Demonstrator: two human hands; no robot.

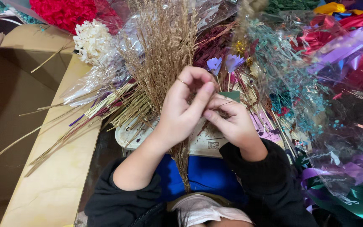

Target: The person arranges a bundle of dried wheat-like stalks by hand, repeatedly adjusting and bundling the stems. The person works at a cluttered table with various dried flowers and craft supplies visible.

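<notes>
The left hand [183, 107] is curled around a bunch of dried grass [164, 50], its thumb and forefinger pinching the thin stems where they gather. The grass is tan and wiry, fanning upward into feathery seed heads, while its bound stalks run down past the wrist to a ragged tip over the blue cloth [202, 176] on the person's lap. A thin ring sits on one finger. The right hand [232, 120] meets the left just beside the stems, fingers bent and fingertips pressed toward the same spot; what it grips is hidden, possibly a few strands. Directly above it stand two small lilac flowers [224, 64] with papery petals, and a green tab [231, 96] peeks out between the hands.

Under the hands lies a pale board [206, 145]. To the left, straw-coloured stalks [76, 122] spill across a cardboard box [43, 138]. Crinkled clear wrap [97, 84] covers a cluster of white blossoms [91, 40], with a red fuzzy bunch [66, 12] behind. On the right lie teal sprigs [293, 90] and glossy purple ribbon [349, 42].
</notes>
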